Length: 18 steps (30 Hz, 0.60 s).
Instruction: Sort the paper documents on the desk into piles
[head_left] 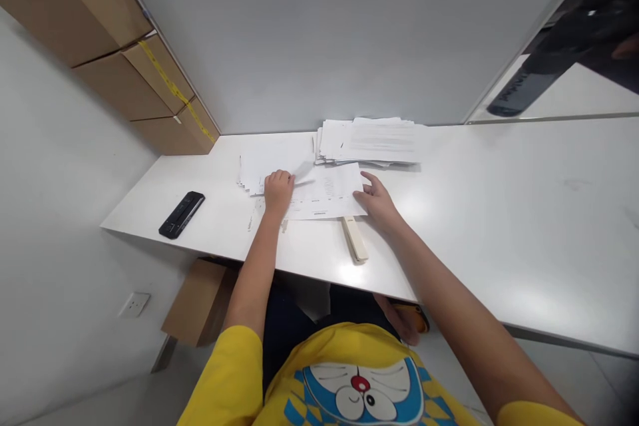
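Note:
My right hand (pixel 378 202) pinches the right edge of a printed paper sheet (pixel 334 193) between thumb and fingers. My left hand (pixel 278 193) is closed at the sheet's left side, gripping paper that curls up beside its fingers. Left of that hand lies a stack of loose papers (pixel 272 158). Just beyond the sheet sits a thicker pile of printed papers (pixel 374 141), with what look like staples on its left part. A cream-coloured stapler (pixel 355 239) lies on the white table (pixel 479 213), its far end partly under the sheet's near edge.
A black phone-like device (pixel 182 214) lies at the table's left. Stacked cardboard boxes (pixel 174 130) stand in the back left corner, against a grey panel (pixel 344 40). Below the table is another cardboard box (pixel 196 299).

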Each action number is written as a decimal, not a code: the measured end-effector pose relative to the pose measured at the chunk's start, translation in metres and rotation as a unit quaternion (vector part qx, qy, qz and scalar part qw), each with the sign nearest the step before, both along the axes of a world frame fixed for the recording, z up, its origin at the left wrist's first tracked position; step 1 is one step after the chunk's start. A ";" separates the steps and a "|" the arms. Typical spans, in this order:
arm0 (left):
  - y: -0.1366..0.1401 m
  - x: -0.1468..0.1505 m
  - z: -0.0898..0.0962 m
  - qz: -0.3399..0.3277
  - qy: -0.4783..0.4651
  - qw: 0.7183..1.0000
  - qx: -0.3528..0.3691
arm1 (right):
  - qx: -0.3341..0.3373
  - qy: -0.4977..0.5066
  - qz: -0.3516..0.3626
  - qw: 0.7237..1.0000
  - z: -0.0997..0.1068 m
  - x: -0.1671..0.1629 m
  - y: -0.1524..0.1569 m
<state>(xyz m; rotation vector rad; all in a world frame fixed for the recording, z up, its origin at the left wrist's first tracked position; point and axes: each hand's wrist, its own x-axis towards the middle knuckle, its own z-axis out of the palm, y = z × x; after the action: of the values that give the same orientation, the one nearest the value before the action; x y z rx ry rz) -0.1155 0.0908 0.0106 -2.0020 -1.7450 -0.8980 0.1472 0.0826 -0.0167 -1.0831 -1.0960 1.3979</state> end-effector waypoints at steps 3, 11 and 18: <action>-0.024 0.017 -0.005 0.009 -0.021 0.998 0.061 | 0.005 0.011 -0.010 1.000 0.002 -0.001 0.000; -0.089 0.084 -0.025 -0.185 0.181 0.965 -0.038 | 0.006 0.003 0.069 0.998 -0.003 0.003 0.002; -0.088 0.082 -0.015 -0.202 0.161 0.961 -0.097 | 0.015 0.020 0.091 0.996 0.004 0.003 -0.002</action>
<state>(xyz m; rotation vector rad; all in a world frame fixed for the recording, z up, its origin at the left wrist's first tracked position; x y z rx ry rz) -0.0331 0.0030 -0.0047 -2.5229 -1.3113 -0.4788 0.1502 0.0803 -0.0130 -0.9493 -1.2064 1.5333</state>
